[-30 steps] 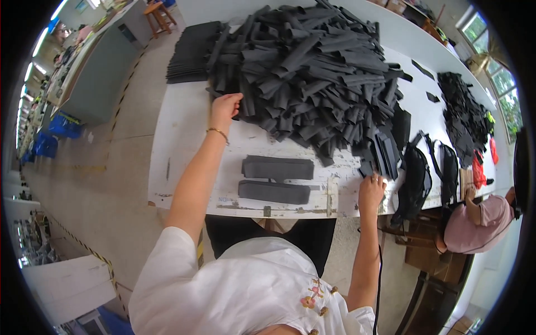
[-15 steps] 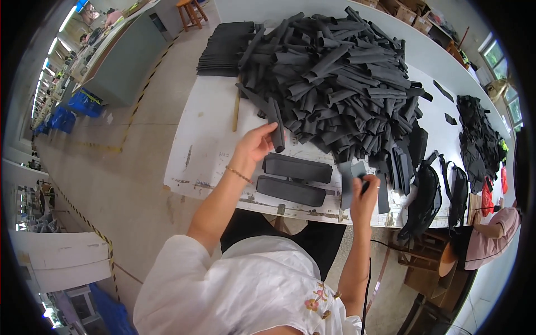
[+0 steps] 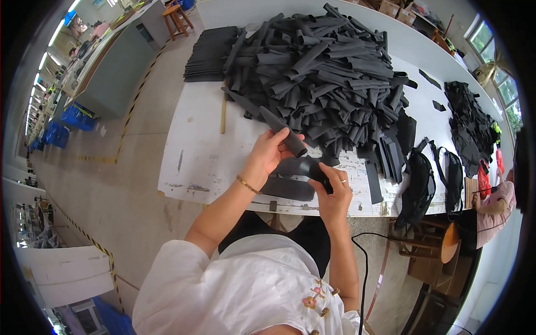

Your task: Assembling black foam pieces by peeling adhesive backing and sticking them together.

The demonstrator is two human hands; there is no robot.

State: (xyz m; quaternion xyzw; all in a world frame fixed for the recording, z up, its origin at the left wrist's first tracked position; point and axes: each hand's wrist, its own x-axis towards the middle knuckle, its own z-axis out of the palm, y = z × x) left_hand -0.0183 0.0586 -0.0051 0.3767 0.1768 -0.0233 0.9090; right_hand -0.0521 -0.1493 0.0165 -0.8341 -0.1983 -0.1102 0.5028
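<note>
Head view: we look down on a dark grey foam strip, long, narrow and matte, rolled along its length so it reads as a slim tube with a rounded open end. It slants from upper left to lower right above the white bench, lifted clear of the surface. Our left hand has its grip wrapped shut around the lower end of that strip, thumb and fingers curled over it. Our right hand has its grip closed on a black tool, whose tip points up toward the strip's lower end; we cannot tell whether tool and strip touch. Under both hands a flat dark foam piece lies on the bench near its front edge. Behind them rises the big heap of grey strips, with a neat stack of flat sheets at its left.

Half a second ago our left hand was at the heap's edge, just taking the strip, and two flat pieces showed plainly in front of us. Now the strip is drawn out and raised, both hands have come together over the flat piece, and the right hand has moved left from the bench's edge.
</note>
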